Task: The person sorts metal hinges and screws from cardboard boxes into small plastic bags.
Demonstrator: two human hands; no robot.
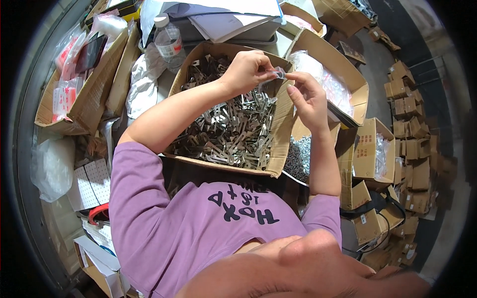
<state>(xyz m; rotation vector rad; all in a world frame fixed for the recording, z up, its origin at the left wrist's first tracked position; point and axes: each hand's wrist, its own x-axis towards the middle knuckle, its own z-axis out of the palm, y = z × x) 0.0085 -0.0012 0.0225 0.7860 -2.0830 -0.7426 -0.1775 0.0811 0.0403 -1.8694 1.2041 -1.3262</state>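
My left hand (pixel 248 71) pinches a small clear plastic bag (pixel 279 73) with red marks above the far right part of a cardboard box (pixel 284 139). Beside the bag's other edge is my right hand (pixel 309 99), its index finger close to or touching the plastic and its thumb held apart below. Many flat metal brackets (pixel 231 131), silvery and slotted, fill the box under my hands. To the right of that box, below my right wrist, small screws (pixel 298 156) lie heaped in a container. What the bag contains is too small to make out.
Behind the box stands a clear bottle (pixel 170 44) near stacked papers (pixel 233 25). An open carton (pixel 360 94) of clear bags sits at the right, a smaller carton (pixel 365 151) nearer. Another carton (pixel 89 99) with a phone and packets is at the left. Boxes (pixel 410 109) pile up far right.
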